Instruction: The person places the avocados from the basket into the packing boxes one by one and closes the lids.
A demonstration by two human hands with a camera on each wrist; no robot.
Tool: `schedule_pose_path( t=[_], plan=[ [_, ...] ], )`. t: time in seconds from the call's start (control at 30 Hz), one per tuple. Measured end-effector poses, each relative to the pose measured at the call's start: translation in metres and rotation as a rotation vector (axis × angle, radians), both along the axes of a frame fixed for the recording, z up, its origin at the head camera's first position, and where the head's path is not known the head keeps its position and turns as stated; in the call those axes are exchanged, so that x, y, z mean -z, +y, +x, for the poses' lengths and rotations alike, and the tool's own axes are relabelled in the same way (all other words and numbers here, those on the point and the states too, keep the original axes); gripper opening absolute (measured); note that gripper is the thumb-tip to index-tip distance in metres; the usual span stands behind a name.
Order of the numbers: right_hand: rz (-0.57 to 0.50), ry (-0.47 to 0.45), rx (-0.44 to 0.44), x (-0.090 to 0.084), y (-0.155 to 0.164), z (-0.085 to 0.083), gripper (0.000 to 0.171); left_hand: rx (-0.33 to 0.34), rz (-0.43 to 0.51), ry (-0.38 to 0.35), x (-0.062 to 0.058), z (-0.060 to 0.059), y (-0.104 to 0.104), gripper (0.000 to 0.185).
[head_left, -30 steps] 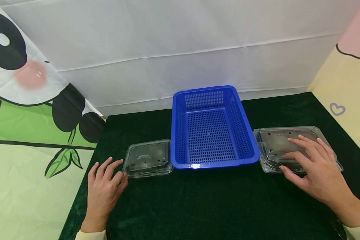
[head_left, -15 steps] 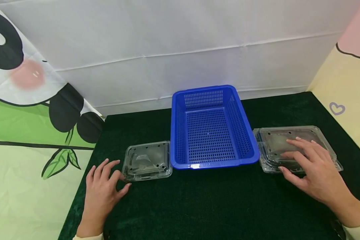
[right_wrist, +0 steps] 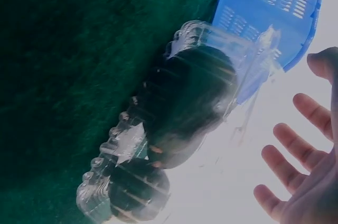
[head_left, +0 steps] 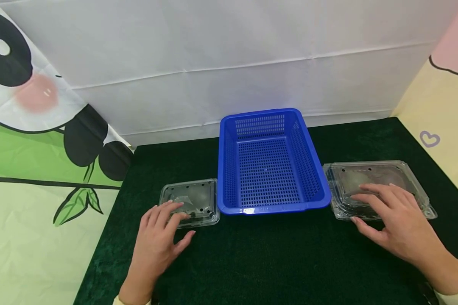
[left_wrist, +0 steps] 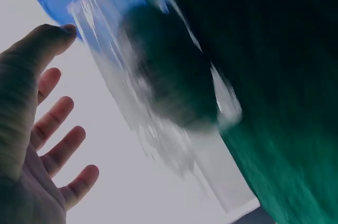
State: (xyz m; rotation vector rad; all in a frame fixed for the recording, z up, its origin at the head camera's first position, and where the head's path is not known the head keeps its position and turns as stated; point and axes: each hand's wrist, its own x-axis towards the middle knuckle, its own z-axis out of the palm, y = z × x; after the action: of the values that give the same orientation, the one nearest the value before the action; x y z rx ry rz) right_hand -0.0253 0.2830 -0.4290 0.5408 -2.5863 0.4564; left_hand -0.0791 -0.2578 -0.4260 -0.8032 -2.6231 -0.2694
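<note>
A small clear plastic clamshell box (head_left: pixel 199 195) sits closed left of the blue basket. My left hand (head_left: pixel 157 242) hovers at its near left corner, fingers spread and loosely bent, thumb beside the front edge. In the left wrist view that clamshell (left_wrist: pixel 169 71) is blurred, with a dark rounded shape inside. On the right lies a larger clear clamshell (head_left: pixel 353 180), also closed. Over its front half, my right hand (head_left: pixel 401 226) is held with relaxed, parted fingers. The right wrist view shows dark rounded shapes within this clamshell (right_wrist: pixel 185 97). Neither hand grips anything.
The blue slotted plastic basket (head_left: pixel 272 211) stands between the clamshells, close against both. A dark green cloth (head_left: pixel 259 262) covers the table. Behind it hangs a white sheet (head_left: pixel 198 51), with printed cartoon cloths at the left and right sides.
My left hand, which was at the small clamshell's left edge with thumb and index finger close, has moved right over it and opened wider. My right hand has shifted slightly toward me.
</note>
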Motion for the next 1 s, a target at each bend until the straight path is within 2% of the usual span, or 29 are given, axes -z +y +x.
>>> schedule_pose_path(
  t=[0.17,0.33,0.53,0.77,1.0],
  plan=[
    [0.003,0.004,0.005,-0.002,-0.003,0.001,0.055,0.092,-0.010,-0.002,0.008,-0.001,0.024,0.039],
    [0.001,0.004,0.004,-0.002,-0.004,0.001,0.054,0.141,-0.049,0.019,0.015,-0.005,0.035,0.045],
    [-0.001,0.007,-0.001,-0.001,-0.004,0.000,0.054,0.159,-0.087,0.070,0.019,-0.012,0.038,0.040],
    [0.006,0.004,0.000,0.000,-0.004,0.000,0.053,0.171,-0.132,0.082,0.022,-0.017,0.043,0.030],
    [0.012,-0.020,0.008,0.000,-0.004,0.001,0.046,0.143,-0.172,0.120,0.022,-0.016,0.052,0.014]
  ],
)
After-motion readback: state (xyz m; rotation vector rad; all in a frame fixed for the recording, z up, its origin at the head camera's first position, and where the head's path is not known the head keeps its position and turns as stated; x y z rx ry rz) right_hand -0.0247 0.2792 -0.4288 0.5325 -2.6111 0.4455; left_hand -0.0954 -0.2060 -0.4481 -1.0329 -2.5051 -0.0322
